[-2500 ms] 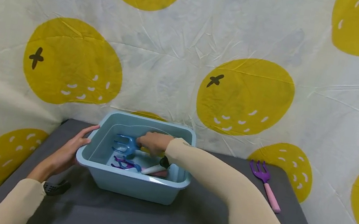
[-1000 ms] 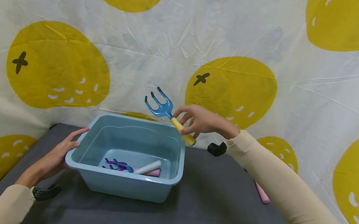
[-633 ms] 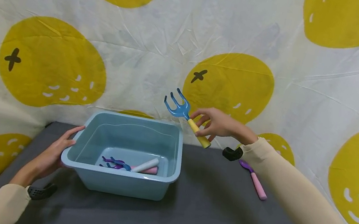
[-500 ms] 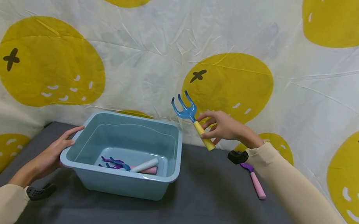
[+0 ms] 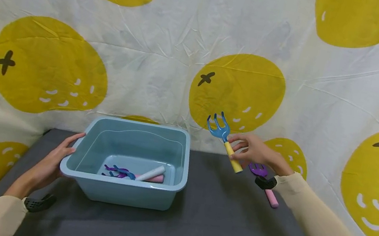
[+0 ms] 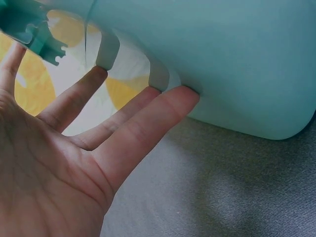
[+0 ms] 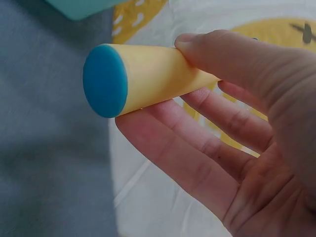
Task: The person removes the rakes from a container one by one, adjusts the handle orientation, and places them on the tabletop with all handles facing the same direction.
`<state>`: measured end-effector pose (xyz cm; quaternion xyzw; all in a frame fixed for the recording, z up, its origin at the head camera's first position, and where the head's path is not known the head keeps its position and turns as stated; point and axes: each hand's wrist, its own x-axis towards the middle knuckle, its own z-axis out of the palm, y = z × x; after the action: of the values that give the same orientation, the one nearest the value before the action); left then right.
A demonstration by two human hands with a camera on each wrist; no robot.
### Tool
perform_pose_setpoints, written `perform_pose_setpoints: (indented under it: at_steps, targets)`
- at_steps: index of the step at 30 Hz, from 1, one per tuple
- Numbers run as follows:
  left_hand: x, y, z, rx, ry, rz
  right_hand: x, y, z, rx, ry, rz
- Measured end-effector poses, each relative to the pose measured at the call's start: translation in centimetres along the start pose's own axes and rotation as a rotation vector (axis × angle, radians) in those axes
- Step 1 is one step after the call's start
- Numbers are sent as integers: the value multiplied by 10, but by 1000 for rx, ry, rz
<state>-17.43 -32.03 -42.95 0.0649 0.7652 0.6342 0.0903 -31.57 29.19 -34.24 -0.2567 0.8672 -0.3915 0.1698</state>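
A small garden hand rake (image 5: 233, 158), with three bent blue tines and a yellow handle, hangs above the table's back edge. My right hand (image 5: 255, 150) pinches its handle between thumb and fingers, tines tilted up to the left. In the right wrist view, the blue end cap of the handle (image 7: 153, 74) faces the camera. A light blue plastic tub (image 5: 124, 194) stands left of it. My left hand (image 5: 47, 167) rests against the tub's left side near the rim. From the left wrist, its fingers (image 6: 143, 128) look straight and touch the tub wall.
Inside the tub lie a blue-tined tool with a white handle (image 5: 151, 173) and a purple-tined one with a pink handle (image 5: 156, 179). A purple fork (image 5: 259, 170) with a pink handle lies on the grey table (image 5: 139, 235), partly behind my right wrist. Fruit-printed cloth (image 5: 165, 80) hangs behind.
My right hand has lifted the hand rake out of the tub and carried it right, lately lowering a little. My left hand stays at the tub's left side.
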Motion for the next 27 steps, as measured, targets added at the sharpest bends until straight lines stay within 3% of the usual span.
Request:
perform_pose_setpoints:
  at_steps: [13, 27]
  targets:
    - [0, -1, -2, 32, -2, 1, -27, 71, 12, 83, 49, 72]
    - [2, -3, -3, 26, -8, -4, -43, 122, 29, 174, 62, 205]
